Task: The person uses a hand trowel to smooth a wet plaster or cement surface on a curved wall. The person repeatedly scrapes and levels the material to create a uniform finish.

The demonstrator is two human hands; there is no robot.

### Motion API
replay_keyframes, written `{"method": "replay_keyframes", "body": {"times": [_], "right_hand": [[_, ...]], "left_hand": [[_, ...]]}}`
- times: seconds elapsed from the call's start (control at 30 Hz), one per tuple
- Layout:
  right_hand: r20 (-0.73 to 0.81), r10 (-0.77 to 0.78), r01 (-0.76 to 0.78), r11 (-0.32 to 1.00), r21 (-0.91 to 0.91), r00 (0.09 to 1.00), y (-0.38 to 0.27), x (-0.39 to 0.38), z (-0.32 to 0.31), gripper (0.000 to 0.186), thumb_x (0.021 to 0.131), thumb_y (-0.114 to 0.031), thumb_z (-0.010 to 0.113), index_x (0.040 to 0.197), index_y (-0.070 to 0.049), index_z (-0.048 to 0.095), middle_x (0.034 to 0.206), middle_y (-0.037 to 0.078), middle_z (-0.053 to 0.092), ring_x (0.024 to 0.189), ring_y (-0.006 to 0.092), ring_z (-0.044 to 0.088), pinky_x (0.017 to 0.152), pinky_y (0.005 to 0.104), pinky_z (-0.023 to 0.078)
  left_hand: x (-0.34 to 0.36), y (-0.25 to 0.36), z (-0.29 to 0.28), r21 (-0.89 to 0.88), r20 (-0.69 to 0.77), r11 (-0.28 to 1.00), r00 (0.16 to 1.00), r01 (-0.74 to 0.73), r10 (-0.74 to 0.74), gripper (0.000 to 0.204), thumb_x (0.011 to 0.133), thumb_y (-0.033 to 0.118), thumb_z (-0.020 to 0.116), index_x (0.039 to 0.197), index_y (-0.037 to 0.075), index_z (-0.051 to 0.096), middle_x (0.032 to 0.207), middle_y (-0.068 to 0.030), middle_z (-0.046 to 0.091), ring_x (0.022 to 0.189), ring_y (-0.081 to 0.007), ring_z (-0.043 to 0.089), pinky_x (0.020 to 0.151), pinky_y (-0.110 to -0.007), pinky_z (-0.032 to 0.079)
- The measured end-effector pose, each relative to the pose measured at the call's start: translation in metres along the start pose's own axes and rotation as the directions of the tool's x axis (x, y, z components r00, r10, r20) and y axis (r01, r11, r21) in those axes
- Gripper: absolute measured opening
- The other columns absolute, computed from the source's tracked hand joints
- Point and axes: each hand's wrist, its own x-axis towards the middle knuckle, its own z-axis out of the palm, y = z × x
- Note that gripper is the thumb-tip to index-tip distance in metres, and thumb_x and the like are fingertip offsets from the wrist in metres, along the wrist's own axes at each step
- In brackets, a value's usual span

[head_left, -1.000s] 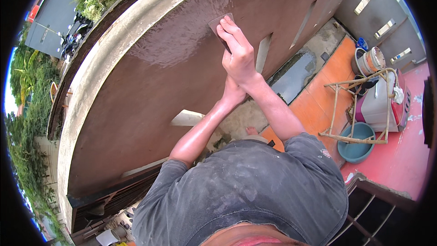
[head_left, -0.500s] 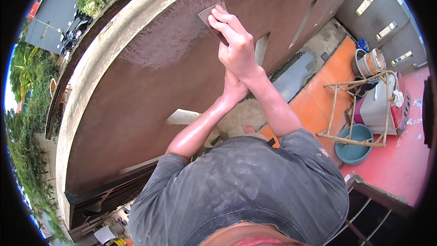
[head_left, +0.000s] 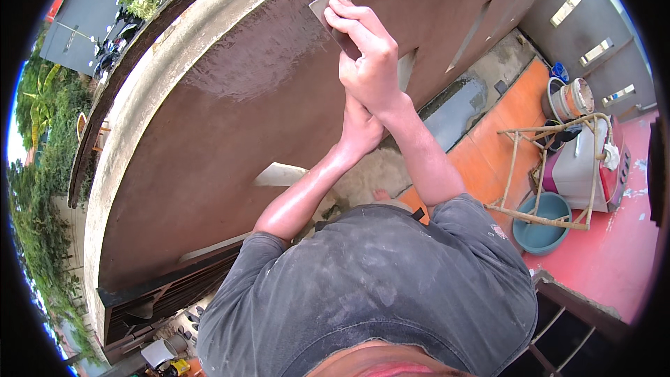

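wall (head_left: 195,160) at left, basin (head_left: 544,239) at right

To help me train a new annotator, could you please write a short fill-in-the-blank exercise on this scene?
1. The flat blade is held in the ____ (left or right) hand.
2. The other hand is ____ (higher or lower) in the picture.
3. The shirt is dark ____ (grey or red).
4. The strip of floor tiles is ____ (orange or green).

Missing words: right; lower; grey; orange.
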Motion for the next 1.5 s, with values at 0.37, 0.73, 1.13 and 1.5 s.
{"method": "replay_keyframes", "body": {"times": [0.37,0.73,1.13,1.5], "right_hand": [[-0.027,0.049,-0.049,0.999,0.011,0.998,0.005,0.017,-0.003,0.047,0.072,0.022,0.056,0.112,0.002,0.072,0.118,0.015,0.07,0.124,0.0324,0.064,0.105,0.0397,0.054],[0.039,0.001,-0.003,0.998,0.061,0.999,0.021,-0.001,-0.012,0.047,0.072,0.024,0.056,0.11,0.002,0.073,0.117,0.016,0.07,0.122,0.033,0.066,0.105,0.0395,0.053],[0.028,-0.115,0.114,0.992,0.061,0.993,0.016,0.01,-0.016,0.048,0.069,0.023,0.056,0.108,0.001,0.072,0.116,0.013,0.07,0.121,0.0324,0.066,0.1,0.0383,0.059],[0.069,0.001,-0.004,0.999,0.053,0.998,0.023,0.01,-0.014,0.046,0.068,0.022,0.058,0.107,0.001,0.072,0.116,0.013,0.069,0.121,0.0325,0.066,0.099,0.0388,0.059]], "left_hand": [[0.014,0.004,0.0,-0.18,0.024,0.983,0.999,0.027,-0.023,0.059,0.094,0.01,0.066,0.145,0.0,0.037,0.135,-0.0159,0.054,0.126,-0.0253,0.055,0.103,-0.04,0.046],[0.01,-0.016,0.022,-0.034,-0.006,0.999,1.0,0.008,-0.008,0.041,0.092,0.011,0.068,0.129,0.0,0.054,0.12,-0.0119,0.062,0.113,-0.0221,0.06,0.093,-0.038,0.05],[0.015,-0.007,0.026,0.0,-0.059,0.999,0.997,-0.044,0.044,0.039,0.093,0.01,0.067,0.129,0.0,0.055,0.122,-0.0123,0.061,0.116,-0.023,0.059,0.094,-0.04,0.05],[0.015,-0.006,0.025,-0.006,-0.028,1.0,1.0,0.014,-0.014,0.033,0.093,0.009,0.067,0.124,0.0,0.058,0.119,-0.0113,0.063,0.111,-0.0215,0.061,0.088,-0.039,0.052]]}}
